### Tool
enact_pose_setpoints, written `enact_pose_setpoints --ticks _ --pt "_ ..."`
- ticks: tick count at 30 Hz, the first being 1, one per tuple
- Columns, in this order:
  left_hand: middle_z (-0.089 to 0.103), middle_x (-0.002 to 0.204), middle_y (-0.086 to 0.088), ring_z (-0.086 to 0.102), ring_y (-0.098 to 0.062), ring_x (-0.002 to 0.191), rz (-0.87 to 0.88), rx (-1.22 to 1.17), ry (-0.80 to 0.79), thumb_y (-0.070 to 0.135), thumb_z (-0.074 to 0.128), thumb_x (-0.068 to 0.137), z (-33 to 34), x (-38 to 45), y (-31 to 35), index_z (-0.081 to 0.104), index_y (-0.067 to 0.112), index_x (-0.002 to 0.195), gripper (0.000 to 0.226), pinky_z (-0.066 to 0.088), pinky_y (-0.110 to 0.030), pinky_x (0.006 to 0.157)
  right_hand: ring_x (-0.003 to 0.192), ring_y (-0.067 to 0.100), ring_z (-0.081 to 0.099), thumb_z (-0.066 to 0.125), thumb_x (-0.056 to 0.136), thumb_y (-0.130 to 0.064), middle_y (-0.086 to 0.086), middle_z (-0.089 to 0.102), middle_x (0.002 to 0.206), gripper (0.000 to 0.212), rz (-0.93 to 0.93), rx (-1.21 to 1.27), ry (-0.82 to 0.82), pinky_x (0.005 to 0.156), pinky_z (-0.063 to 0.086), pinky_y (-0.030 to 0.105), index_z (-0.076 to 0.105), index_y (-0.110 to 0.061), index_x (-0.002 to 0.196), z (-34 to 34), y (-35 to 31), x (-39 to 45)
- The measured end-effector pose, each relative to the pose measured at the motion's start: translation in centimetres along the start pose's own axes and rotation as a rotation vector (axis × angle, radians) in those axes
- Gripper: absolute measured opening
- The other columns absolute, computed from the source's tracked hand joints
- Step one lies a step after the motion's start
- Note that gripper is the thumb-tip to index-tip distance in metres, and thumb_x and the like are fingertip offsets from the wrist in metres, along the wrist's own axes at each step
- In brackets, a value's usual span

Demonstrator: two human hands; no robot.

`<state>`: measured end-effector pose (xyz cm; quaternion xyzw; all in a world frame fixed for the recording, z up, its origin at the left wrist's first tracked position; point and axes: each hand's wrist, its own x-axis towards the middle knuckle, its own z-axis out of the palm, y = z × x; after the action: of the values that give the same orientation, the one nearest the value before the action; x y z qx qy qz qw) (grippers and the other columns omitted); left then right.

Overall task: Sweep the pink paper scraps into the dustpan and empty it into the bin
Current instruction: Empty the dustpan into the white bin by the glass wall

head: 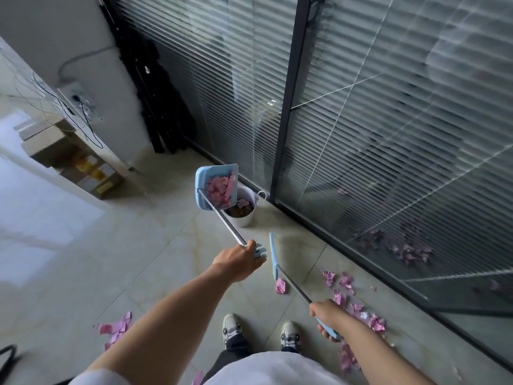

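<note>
The fingers of the left hand [241, 262] are curling round the blue grip at the end of a long metal handle, holding the light blue plastic dustpan [215, 187] tilted in the air just above the small white bucket bin [244, 207]. Torn pink paper scraps [220, 190] are lying heaped in the pan, and a few are already sitting inside the bin on darker waste. The fingers of the right hand [326, 315] are wrapping round the blue grip of a slim light blue broom with a metal shaft [273, 255], whose head is pointing towards the bin, with one crumpled pink scrap beside its lower end. More pink scraps are lying scattered on the pale tiled floor [155, 245], to the right near the dark-framed glass partition with slatted blinds [361, 107] and to the left of the grey and white trainers [290, 336]. Stacked brown cardboard boxes [69, 159] are standing well apart to the left, by a white wall socket with trailing cables [79, 102], and folded black stands [163, 112] are leaning in the corner behind the bin.
</note>
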<state>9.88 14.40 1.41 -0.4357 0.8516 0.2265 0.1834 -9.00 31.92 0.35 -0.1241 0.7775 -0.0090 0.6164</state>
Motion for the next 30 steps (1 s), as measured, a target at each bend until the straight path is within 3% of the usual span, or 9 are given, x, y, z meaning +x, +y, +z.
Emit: enact_pose_setpoints --ticks 4,10,14,30 --pt "0.066 0.103 -0.012 0.066 -0.036 0.085 0.033 0.081 0.008 0.059 0.035 0.095 0.4 -0.1 0.0 0.041 0.015 0.124 0.053 0.051 -0.037 0.063 0.045 0.013 0.037 0.042 0.084 -0.015 0.005 0.044 0.065 0.010 0.014 0.004 0.001 0.045 0.031 0.016 0.050 -0.011 0.079 -0.3 0.3 0.3" --pt "0.068 0.099 -0.013 0.066 -0.035 0.083 0.068 0.182 -0.004 0.058 0.036 0.095 0.8 -0.4 0.1 0.041 0.014 0.124 0.053 0.042 -0.033 0.057 0.046 0.015 0.040 0.042 0.084 -0.015 0.007 0.048 0.066 0.012 0.012 -0.010 0.025 0.046 0.033 0.019 0.053 -0.010 0.085 -0.8 0.5 0.4" --pt "0.067 0.108 -0.013 0.067 -0.035 0.089 0.073 0.279 -0.043 0.056 0.034 0.097 1.3 -0.6 -0.2 0.038 0.013 0.132 0.056 0.042 -0.033 0.060 0.047 0.015 0.040 0.042 0.085 -0.015 0.007 0.048 0.066 0.014 0.014 -0.002 0.022 0.046 0.033 0.019 0.054 -0.010 0.089 -0.9 0.6 0.2" --pt "0.066 0.117 -0.012 0.067 -0.033 0.095 0.071 0.375 -0.061 0.053 0.032 0.098 2.1 -1.2 -0.3 0.035 0.013 0.137 0.056 0.047 -0.034 0.066 0.048 0.014 0.040 0.041 0.085 -0.017 0.004 0.046 0.065 0.012 0.009 -0.011 -0.012 0.045 0.032 0.018 0.052 -0.012 0.083 -0.6 0.8 0.3"
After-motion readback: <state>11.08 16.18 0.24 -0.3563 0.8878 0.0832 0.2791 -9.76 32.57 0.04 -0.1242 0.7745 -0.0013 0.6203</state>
